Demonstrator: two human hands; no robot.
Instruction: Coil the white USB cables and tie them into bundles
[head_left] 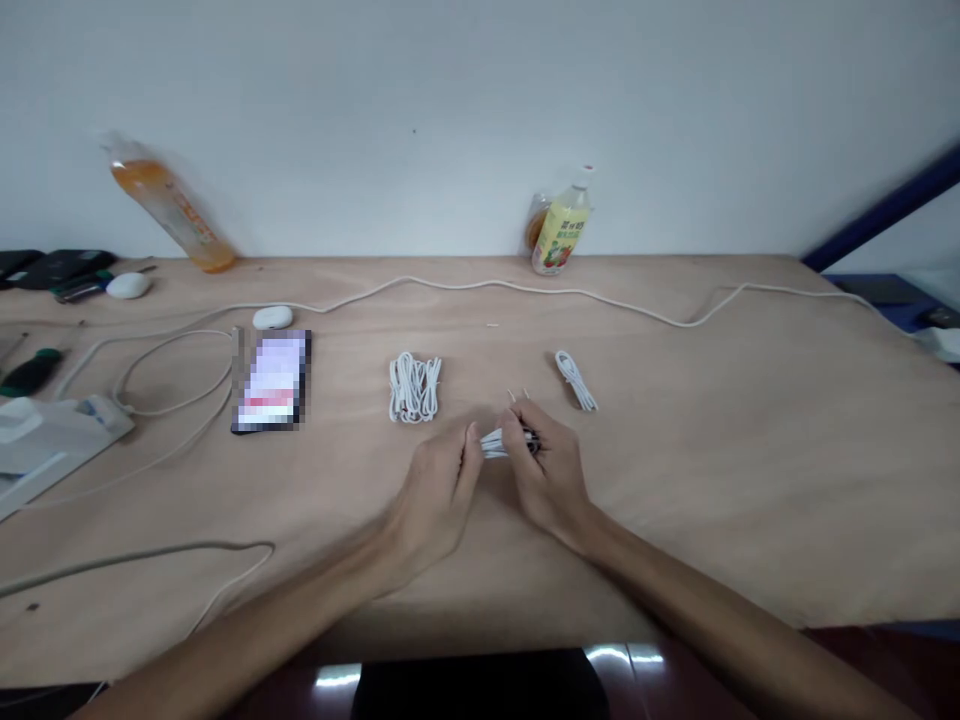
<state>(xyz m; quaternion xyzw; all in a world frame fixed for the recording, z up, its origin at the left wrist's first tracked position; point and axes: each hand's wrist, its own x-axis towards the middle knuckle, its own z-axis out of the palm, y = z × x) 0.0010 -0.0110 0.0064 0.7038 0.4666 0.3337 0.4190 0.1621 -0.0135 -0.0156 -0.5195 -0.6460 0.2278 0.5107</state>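
Note:
A white cable bundle (493, 444) is stretched between my two hands, just above the tabletop. My left hand (441, 485) is closed on its left end, the thumb on top. My right hand (549, 468) grips the other end, where something dark shows between the fingers. Two thin pale tips stick up beyond the right fingers. Past my left hand lies a larger group of coiled white cables (415, 388). A single folded white cable (576, 380) rests beyond my right hand, to the right.
A phone (272, 382) and a white case (273, 318) lie on the wooden table (712, 450) at the left, near loose cables and a white power strip (45, 450). An orange bottle (176, 212) and a yellow-labelled bottle (562, 228) stand by the wall.

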